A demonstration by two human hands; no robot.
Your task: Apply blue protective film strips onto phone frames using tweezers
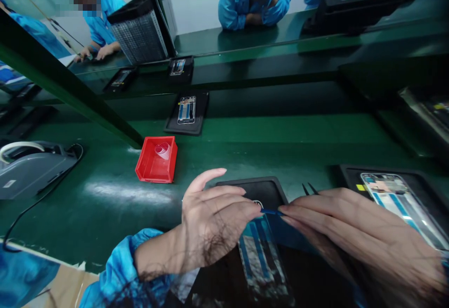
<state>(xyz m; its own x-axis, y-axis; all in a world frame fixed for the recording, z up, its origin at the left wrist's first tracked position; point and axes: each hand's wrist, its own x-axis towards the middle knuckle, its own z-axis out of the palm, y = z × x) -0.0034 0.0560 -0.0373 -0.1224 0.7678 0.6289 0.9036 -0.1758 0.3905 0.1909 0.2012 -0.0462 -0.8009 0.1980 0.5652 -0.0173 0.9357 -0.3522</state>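
My left hand (210, 217) hovers over a black tray (263, 189) holding an open phone body (261, 256) with blue strips inside. Its fingers are stretched toward the right. My right hand (354, 238) comes in from the right, fingers close together, with black tweezers (308, 189) whose tips stick out above the knuckles. The fingertips of both hands meet on a small blue strip (271, 211) just over the phone.
A red bin (156, 161) with a clear tape loop stands to the left. A grey tape dispenser (31, 168) is at far left. More trays with phones lie at the right (396, 191) and on the belt (187, 111). People in blue coats sit across.
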